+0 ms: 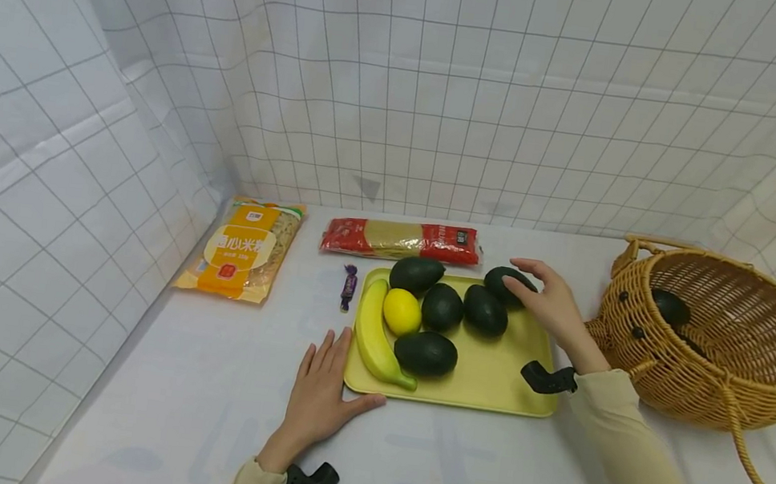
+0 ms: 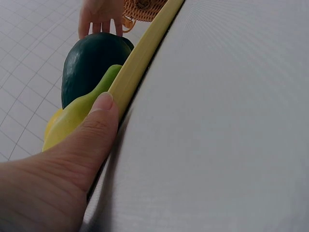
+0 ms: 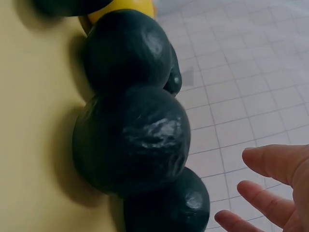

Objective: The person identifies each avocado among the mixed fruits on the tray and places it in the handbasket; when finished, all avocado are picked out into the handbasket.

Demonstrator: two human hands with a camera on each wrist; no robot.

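My left hand [image 1: 320,397] lies with straight fingers at the tray's near left corner. In the left wrist view its thumb [image 2: 91,133] touches the rim of the yellow tray [image 2: 137,65]. Reaching over the tray's far right part, my right hand [image 1: 558,307] has its fingers spread around a dark green avocado [image 1: 497,279]. In the right wrist view, a gap shows between those fingers [image 3: 270,162] and the nearest avocado [image 3: 169,208]. Several more avocados [image 1: 485,311], a yellow lemon [image 1: 402,312] and a banana [image 1: 373,337] sit on the tray.
A wicker basket [image 1: 697,385] at the right holds dark avocados [image 1: 671,307]; its rope handle hangs forward. Behind the tray lies a red noodle packet [image 1: 395,240]. A purple wrapped candy [image 1: 349,287] and an orange pasta bag [image 1: 242,250] are to the left.
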